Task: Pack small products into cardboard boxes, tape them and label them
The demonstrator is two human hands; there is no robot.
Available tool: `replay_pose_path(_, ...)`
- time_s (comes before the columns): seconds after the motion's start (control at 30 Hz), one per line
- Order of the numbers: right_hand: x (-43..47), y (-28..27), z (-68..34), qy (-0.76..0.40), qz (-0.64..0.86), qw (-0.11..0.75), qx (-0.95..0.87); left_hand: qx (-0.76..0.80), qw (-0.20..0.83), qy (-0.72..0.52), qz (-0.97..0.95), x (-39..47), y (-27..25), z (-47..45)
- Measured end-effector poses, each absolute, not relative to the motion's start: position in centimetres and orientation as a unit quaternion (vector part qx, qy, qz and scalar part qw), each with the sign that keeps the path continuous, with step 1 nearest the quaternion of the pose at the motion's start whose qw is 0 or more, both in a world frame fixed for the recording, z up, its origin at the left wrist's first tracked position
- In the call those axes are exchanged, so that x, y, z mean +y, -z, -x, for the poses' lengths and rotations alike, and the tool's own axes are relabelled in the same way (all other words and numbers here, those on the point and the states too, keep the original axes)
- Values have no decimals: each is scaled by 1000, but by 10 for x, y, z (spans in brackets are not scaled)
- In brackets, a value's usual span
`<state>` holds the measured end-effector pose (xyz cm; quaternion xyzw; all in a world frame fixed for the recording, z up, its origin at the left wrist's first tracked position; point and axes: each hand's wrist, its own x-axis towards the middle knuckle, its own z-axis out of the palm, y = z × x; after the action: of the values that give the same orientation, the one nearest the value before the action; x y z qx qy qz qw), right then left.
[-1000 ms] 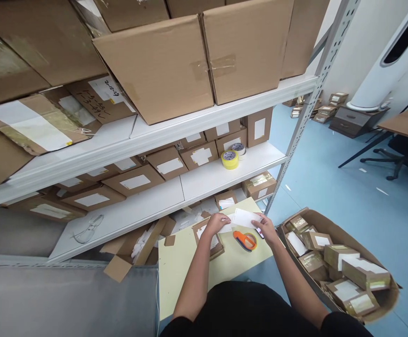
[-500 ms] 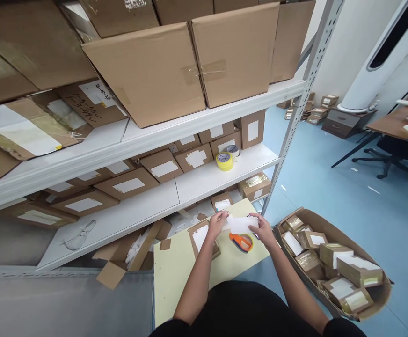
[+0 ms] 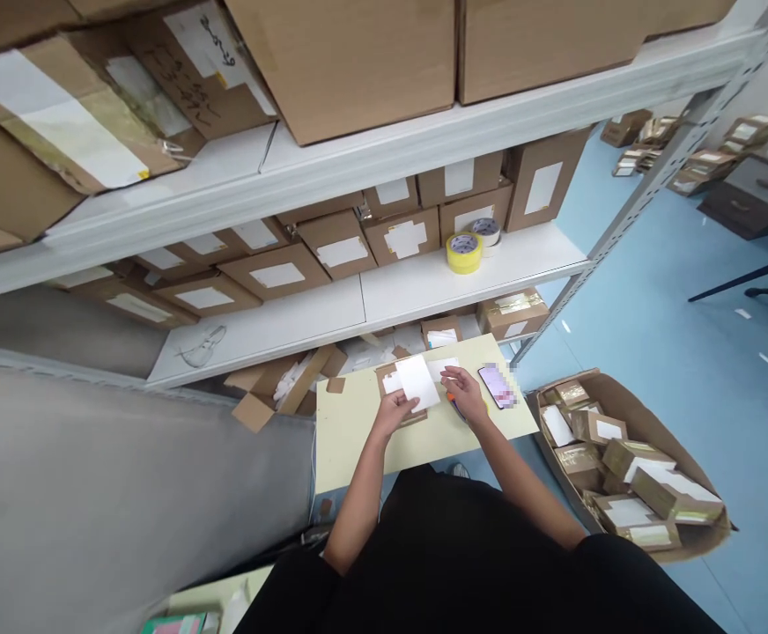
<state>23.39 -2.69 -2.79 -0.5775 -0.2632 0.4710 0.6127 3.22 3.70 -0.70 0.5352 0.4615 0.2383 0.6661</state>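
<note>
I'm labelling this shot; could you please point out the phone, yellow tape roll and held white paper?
Phone (image 3: 497,386), head view: middle of its screen.
Yellow tape roll (image 3: 464,263), head view: its front outer side.
Held white paper (image 3: 418,382), head view: its upper face.

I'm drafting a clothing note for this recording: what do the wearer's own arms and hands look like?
The left hand and right hand are both bare, with no gloves. Both forearms are uncovered, with no watch or bracelet visible. Plain black sleeves cover the upper arms. Any rings would be too small to tell.
</note>
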Motion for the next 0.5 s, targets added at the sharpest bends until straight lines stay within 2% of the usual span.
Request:
replay_pose_path(0.17, -36, 23, -222, -549, 563, 540, -300, 500, 648, -351, -456, 34, -3, -21)
replay_pose_path(0.5, -43, 2, -210, -527, 540, 587, -293, 474, 672, -352, -446, 30, -12, -24)
